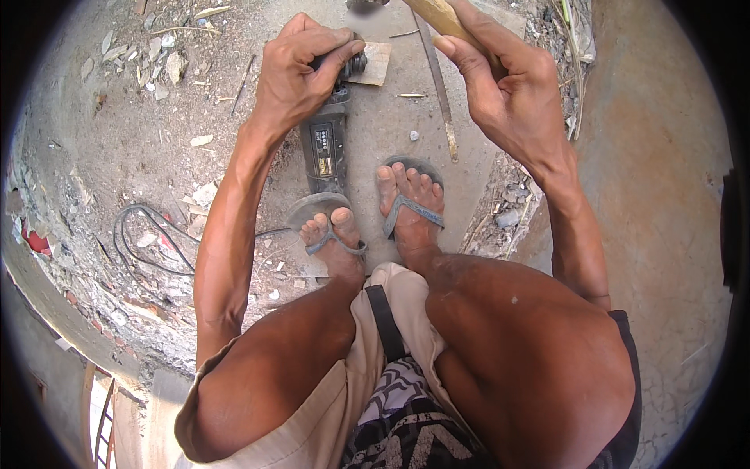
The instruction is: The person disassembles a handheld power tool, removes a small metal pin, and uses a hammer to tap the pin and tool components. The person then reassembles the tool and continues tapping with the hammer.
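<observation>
An angle grinder (324, 148) with a grey-black body lies on the ground ahead of my left foot. My left hand (301, 70) is closed around the dark parts at its head end; the fingers cover much of what they grip. My right hand (512, 78) is wrapped round the wooden handle (447, 22) of a hammer, raised at the top right. The dark hammer head (366, 6) is blurred and partly cut off by the top edge, just above the grinder's head. Beside the left fingers lies a flat beige piece (375, 64).
A long narrow metal strip (435, 86) lies between my hands. The grinder's black cord (160, 234) loops at the left over rubble (176, 69) and chips. My sandalled feet (410, 199) stand just below the tool. Smooth concrete (648, 156) spans the right side.
</observation>
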The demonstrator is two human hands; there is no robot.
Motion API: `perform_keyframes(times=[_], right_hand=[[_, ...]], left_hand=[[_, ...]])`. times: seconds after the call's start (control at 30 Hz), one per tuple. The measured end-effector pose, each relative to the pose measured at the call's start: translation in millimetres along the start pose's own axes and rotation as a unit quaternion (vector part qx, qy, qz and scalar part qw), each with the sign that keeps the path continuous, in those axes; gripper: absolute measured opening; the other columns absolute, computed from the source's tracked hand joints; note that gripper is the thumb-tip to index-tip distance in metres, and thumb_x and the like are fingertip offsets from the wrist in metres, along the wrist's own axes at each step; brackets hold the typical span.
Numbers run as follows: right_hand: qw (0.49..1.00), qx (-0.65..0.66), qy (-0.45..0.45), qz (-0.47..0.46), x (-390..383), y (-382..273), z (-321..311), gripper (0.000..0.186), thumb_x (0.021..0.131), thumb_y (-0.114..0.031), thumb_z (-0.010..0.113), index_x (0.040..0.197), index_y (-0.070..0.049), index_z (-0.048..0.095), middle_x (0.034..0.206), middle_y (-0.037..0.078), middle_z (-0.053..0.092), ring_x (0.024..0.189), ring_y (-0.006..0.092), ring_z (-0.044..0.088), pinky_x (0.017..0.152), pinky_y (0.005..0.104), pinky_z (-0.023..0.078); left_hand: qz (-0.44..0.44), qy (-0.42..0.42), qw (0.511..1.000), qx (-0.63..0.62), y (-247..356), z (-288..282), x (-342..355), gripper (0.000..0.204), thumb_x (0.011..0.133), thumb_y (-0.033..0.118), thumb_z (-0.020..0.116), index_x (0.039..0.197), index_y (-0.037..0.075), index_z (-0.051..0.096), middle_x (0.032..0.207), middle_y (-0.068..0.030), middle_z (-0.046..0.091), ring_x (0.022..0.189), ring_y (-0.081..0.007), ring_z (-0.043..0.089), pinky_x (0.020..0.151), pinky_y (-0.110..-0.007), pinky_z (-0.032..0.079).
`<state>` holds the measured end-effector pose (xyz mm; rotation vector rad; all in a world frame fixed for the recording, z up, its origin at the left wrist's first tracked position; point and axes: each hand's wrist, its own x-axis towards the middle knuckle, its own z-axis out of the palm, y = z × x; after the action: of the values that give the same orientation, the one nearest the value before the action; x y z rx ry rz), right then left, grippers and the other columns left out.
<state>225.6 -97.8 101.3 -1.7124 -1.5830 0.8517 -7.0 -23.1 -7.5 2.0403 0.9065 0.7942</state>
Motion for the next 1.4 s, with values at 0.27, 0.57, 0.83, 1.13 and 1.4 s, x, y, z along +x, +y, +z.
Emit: perform_keyframes(times=[0.27, 0.57, 0.83, 1.13, 1.4], right_hand=[[0.999, -0.032, -0.023, -0.031, 1.7, -3.9, -1.5, 0.030, 0.096, 0.000, 0.072, 0.125, 0.010, 0.070, 0.059, 0.008, 0.059, 0.051, 0.0074, 0.053, 0.043, 0.0281, 0.039], [0.978, -0.027, 0.125, -0.163, 4.1, 15.4, 9.4, 0.036, 0.094, 0.005, 0.071, 0.129, 0.008, 0.068, 0.073, 0.018, 0.068, 0.057, 0.0119, 0.061, 0.051, 0.0280, 0.047], [0.982, -0.005, 0.116, -0.148, 6.2, 9.8, 0.6, 0.037, 0.093, 0.007, 0.071, 0.131, 0.010, 0.067, 0.079, 0.012, 0.075, 0.061, 0.0067, 0.060, 0.051, 0.0247, 0.045], [0.992, -0.114, -0.010, -0.050, -2.3, -6.3, -10.2, 0.043, 0.096, 0.001, 0.073, 0.138, 0.003, 0.066, 0.083, 0.017, 0.077, 0.062, 0.0051, 0.057, 0.054, 0.0241, 0.047], [0.988, -0.102, -0.030, -0.108, -4.9, 14.4, -1.8, 0.037, 0.095, 0.002, 0.070, 0.132, 0.002, 0.069, 0.072, 0.016, 0.072, 0.056, 0.0087, 0.064, 0.050, 0.0303, 0.048]], left_hand=[[0.028, -0.021, 0.999, 0.036, 1.3, -0.6, 1.2, 0.012, 0.089, 0.008, 0.081, 0.100, 0.007, 0.084, 0.075, -0.0023, 0.068, 0.073, -0.0154, 0.058, 0.066, -0.031, 0.049], [0.042, -0.016, 0.998, 0.033, 2.8, -0.3, 1.9, 0.014, 0.087, 0.009, 0.082, 0.100, 0.006, 0.084, 0.074, -0.0036, 0.069, 0.073, -0.0151, 0.058, 0.065, -0.030, 0.050], [0.067, -0.012, 0.997, 0.032, 2.4, -1.3, 1.4, 0.010, 0.087, 0.011, 0.083, 0.096, 0.006, 0.083, 0.077, -0.0032, 0.075, 0.073, -0.0171, 0.057, 0.066, -0.032, 0.050], [0.081, -0.022, 0.996, 0.041, 6.5, -3.5, 2.4, 0.013, 0.086, 0.008, 0.082, 0.099, 0.005, 0.083, 0.076, -0.0042, 0.073, 0.073, -0.0178, 0.056, 0.068, -0.032, 0.050], [0.073, -0.032, 0.996, 0.038, 2.9, -1.6, -1.0, 0.011, 0.086, 0.010, 0.083, 0.096, 0.005, 0.083, 0.077, -0.0046, 0.074, 0.073, -0.0182, 0.056, 0.067, -0.033, 0.050]])
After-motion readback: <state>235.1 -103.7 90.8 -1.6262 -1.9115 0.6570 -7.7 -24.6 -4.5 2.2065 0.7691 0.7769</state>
